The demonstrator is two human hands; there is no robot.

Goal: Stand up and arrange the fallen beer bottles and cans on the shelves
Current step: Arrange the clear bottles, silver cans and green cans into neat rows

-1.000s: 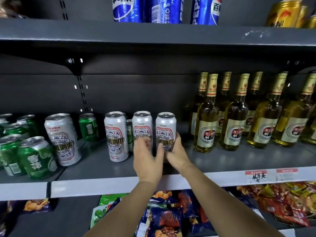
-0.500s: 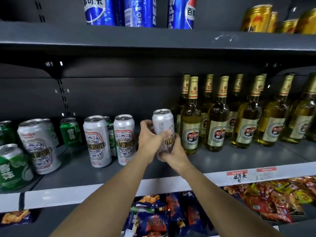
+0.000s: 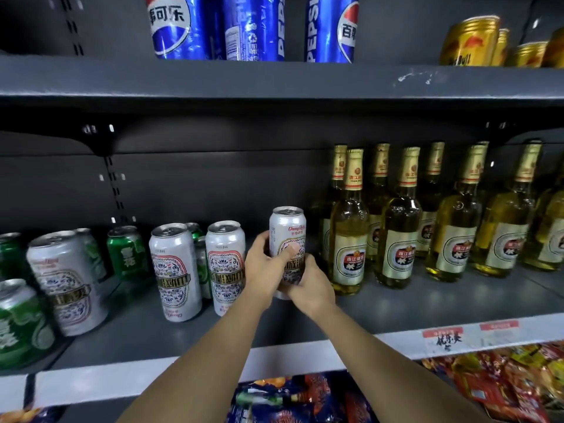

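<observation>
While hands (image 3: 290, 274) clasp (smooth) can (image 3: 287, 230).

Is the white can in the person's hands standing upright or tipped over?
Upright: the white beer can shows its top up, label level, both hands around it.

Both my bare forearms reach forward and up from bottom edge, converging at one grip. My left hand (image 3: 265, 271) wraps tall silver beer can with blue-and-red patterned label (image 3: 287, 232) from left side, thumb laid across label front, fingers curled round behind, out of sight. My right hand (image 3: 308, 288) sits just below and right of that grip, fingers cupped round can's lower part, touching left hand. Wrists nearly straight.
</observation>
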